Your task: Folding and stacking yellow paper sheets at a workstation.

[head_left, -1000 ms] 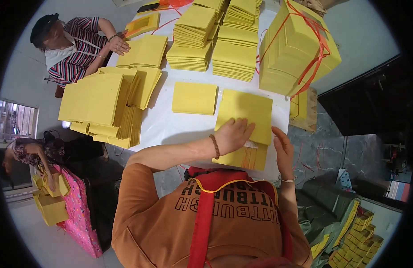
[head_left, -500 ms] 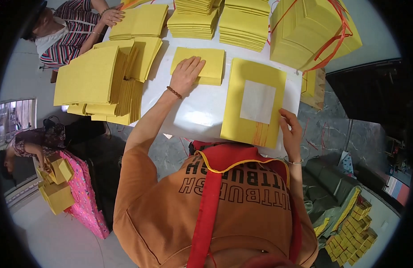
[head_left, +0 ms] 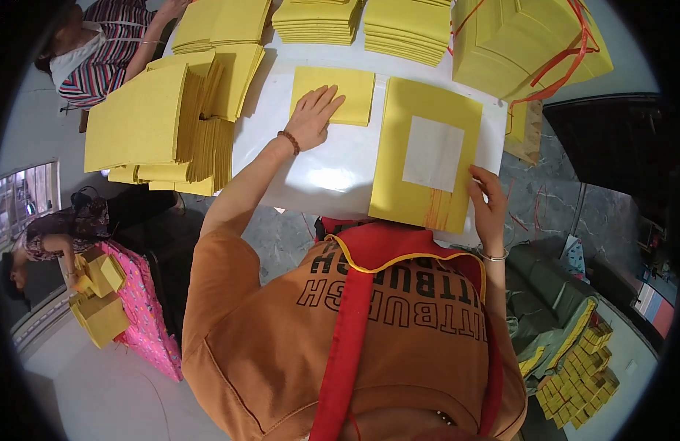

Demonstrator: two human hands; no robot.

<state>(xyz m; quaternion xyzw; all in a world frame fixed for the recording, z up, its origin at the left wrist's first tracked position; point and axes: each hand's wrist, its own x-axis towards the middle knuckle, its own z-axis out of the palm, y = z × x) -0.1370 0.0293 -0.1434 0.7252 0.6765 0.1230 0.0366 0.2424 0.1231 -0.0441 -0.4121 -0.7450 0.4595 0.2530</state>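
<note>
My left hand (head_left: pixel 315 117) lies flat on a folded yellow paper piece (head_left: pixel 355 94) on the white table (head_left: pixel 310 192), its fingers stretched out. To the right is a larger yellow stack of paper (head_left: pixel 390 169) with a pale rectangle (head_left: pixel 433 154) on its top and orange-red streaks below that. My right hand (head_left: pixel 487 202) rests at the stack's right edge, its fingers loosely bent and apart, with nothing visible gripped in them.
Yellow stacks (head_left: pixel 138 121) crowd the table's left, and more piles (head_left: pixel 406 37) line the far side. A large yellow bundle (head_left: pixel 527 48) with red straps stands far right. One person (head_left: pixel 108 55) is at the far left; another (head_left: pixel 49 242) works by a pink-covered table (head_left: pixel 145 316).
The view has shifted slightly, so the table things appear higher and a little to the right. My left hand stays on the folded piece, its fingers a bit more spread. My right hand stays at the stack's edge.
</note>
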